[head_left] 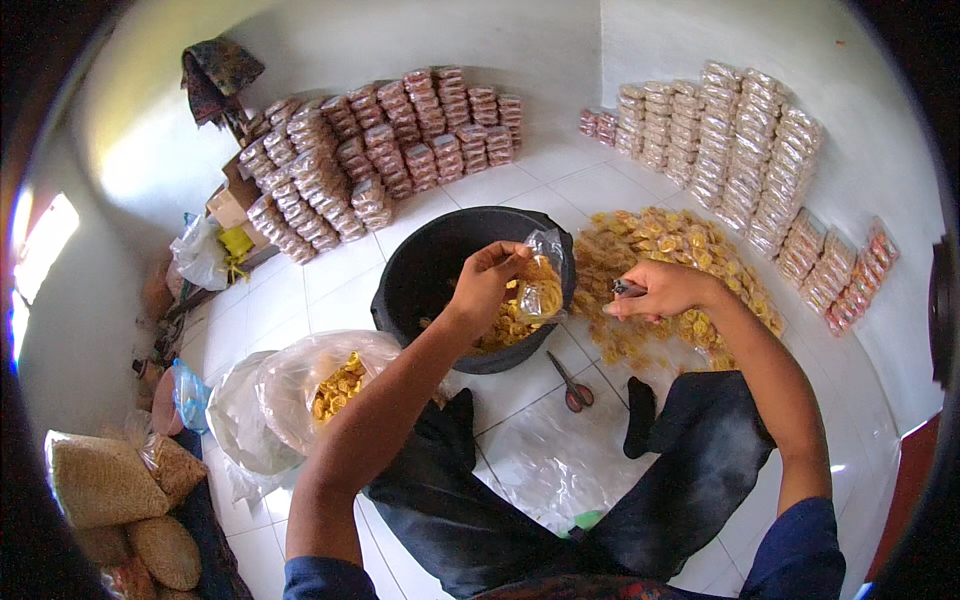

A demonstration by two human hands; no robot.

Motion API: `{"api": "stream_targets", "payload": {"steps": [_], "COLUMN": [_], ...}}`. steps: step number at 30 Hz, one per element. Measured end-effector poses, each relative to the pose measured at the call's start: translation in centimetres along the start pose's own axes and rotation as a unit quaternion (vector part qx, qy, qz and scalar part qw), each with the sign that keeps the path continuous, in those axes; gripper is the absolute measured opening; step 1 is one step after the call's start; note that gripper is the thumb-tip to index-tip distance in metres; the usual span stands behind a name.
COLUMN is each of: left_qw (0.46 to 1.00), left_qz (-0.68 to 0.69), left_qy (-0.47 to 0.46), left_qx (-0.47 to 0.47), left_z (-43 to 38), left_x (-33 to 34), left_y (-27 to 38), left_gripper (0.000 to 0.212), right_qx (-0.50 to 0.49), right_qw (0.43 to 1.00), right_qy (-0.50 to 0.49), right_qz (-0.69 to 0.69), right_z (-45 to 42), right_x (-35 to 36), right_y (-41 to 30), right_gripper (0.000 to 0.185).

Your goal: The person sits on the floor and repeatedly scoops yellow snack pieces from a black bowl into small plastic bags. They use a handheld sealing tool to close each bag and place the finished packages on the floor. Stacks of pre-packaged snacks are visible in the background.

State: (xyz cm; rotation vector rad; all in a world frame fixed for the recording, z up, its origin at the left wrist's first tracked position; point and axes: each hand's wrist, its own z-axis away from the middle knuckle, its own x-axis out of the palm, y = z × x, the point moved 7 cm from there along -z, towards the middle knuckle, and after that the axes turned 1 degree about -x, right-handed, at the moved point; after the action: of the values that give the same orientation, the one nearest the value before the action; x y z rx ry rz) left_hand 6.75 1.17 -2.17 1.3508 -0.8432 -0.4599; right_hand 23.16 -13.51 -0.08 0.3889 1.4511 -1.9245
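My left hand pinches the top of a clear plastic packet, which holds yellow ring-shaped snack pieces. The packet hangs over the right rim of a large black tub. Loose yellow pieces lie in the bottom of the tub. To the right, my right hand is closed around a small dark object with a shiny end, possibly a lighter. Beneath that hand spreads a heap of yellow snack packets. Scissors with red and black handles rest on the floor between my feet.
Clear plastic bags lie between my legs. An open plastic sack of yellow pieces stands at my left. Stacked packets line the back wall and right wall. Full bags and cardboard boxes sit along the left.
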Motion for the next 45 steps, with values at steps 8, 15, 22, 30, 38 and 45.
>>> {"api": "stream_targets", "payload": {"steps": [8,15,22,30,38,45], "left_qw": [0.997,0.990,0.973,0.958,0.854,0.813], "left_qz": [0.001,0.083,0.039,-0.116,-0.504,-0.565], "left_qy": [0.080,0.115,0.128,0.134,0.118,0.077], "left_qx": [-0.011,-0.024,-0.191,-0.223,0.053,0.116], "left_z": [-0.1,-1.2,-2.2,-2.2,-5.5,-7.2], "left_x": [0.7,0.1,-2.3,-7.3,-11.1,-11.4], "left_y": [-0.8,-1.8,-5.9,-5.3,-2.1,-1.9], "left_gripper": [0.017,0.032,0.083,0.060,0.047,0.053], "right_qx": [-0.062,-0.079,-0.194,-0.020,-0.048,-0.093], "right_qw": [0.959,0.932,0.903,0.877,0.875,0.850], "right_qy": [0.232,0.291,0.379,0.342,0.293,0.322], "right_qz": [-0.150,-0.201,0.054,0.338,0.384,0.407], "right_z": [-1.6,-5.5,-11.6,-16.1,-19.8,-19.7], "right_x": [-0.3,1.4,-2.2,-3.4,-3.3,-2.8], "right_y": [0.4,0.0,-0.2,-3.1,-2.0,-4.6], "right_gripper": [0.044,0.022,0.013,0.018,0.015,0.014]}}
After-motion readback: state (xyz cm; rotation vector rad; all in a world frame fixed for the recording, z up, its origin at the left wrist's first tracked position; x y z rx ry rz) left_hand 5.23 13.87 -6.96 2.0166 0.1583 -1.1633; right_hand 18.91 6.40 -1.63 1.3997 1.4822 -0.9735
